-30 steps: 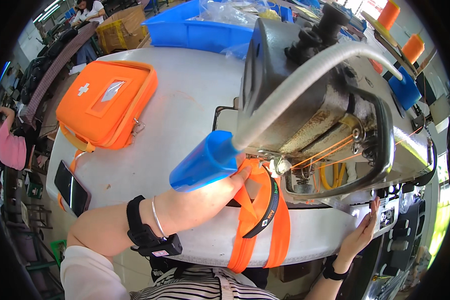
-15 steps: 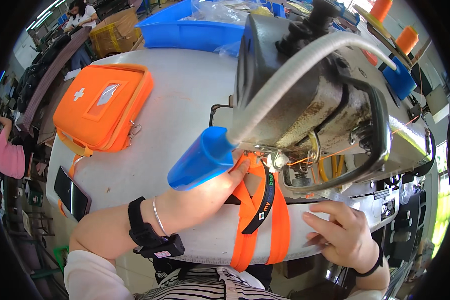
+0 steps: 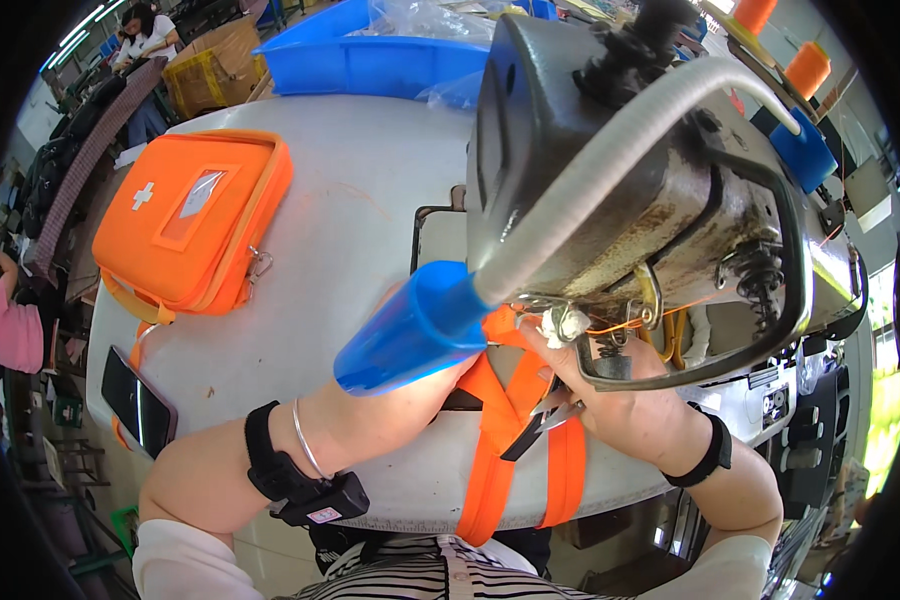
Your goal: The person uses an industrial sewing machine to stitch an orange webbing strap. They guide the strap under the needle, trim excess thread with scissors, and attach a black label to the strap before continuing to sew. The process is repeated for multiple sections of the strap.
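I had the right hand [image 3: 610, 400] curled narrowly round a pair of small scissors [image 3: 558, 408], their blades pointing left, close to the black label [image 3: 520, 440] on the orange strap [image 3: 490, 460]. The left hand [image 3: 420, 392] reached in behind the blue lampshade [image 3: 395, 340], which hid its fingertips, so I could not tell how wide they were or what they gripped. The strap ran from under the sewing machine [image 3: 610, 200] and over the near edge of the table [image 3: 300, 330]. I could read nothing on the label; the hand and blades covered most of it. A white cross [image 3: 143, 196] marked the orange bag [image 3: 150, 240] at the left.
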Available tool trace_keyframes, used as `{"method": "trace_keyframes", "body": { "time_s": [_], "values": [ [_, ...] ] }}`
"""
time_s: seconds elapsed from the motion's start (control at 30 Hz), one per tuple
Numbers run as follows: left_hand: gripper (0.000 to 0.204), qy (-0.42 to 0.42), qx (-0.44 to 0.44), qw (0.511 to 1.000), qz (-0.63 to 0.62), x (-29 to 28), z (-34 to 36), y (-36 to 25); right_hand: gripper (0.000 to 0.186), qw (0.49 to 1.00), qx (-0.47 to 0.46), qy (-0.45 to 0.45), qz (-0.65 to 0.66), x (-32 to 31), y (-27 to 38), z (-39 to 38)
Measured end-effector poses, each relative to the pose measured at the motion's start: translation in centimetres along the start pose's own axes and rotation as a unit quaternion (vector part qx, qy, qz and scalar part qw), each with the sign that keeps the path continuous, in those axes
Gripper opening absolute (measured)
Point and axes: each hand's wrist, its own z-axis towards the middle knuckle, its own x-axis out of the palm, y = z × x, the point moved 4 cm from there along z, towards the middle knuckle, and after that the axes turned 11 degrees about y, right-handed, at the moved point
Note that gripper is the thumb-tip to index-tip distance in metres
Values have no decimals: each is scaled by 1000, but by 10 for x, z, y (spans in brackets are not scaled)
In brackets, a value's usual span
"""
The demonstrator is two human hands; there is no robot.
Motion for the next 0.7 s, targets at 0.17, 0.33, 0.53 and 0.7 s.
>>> {"method": "trace_keyframes", "body": {
  "time_s": [0.17,0.33,0.53,0.7],
  "values": [
    [27,-5,-15,1000,-20,3,-1,0,65,999,-43,10,-29,-3,2,2],
    [24,6,-13,999,52,-1,1,-10,36,1000,-5,-13,-7,-1,1,0],
    [18,-8,-2,994,113,-10,3,-17,33,997,-17,-50,-53,-3,2,1],
    [16,-34,-2,992,119,-11,6,-18,34,984,-43,-21,-169,-7,7,3]
  ]
}}
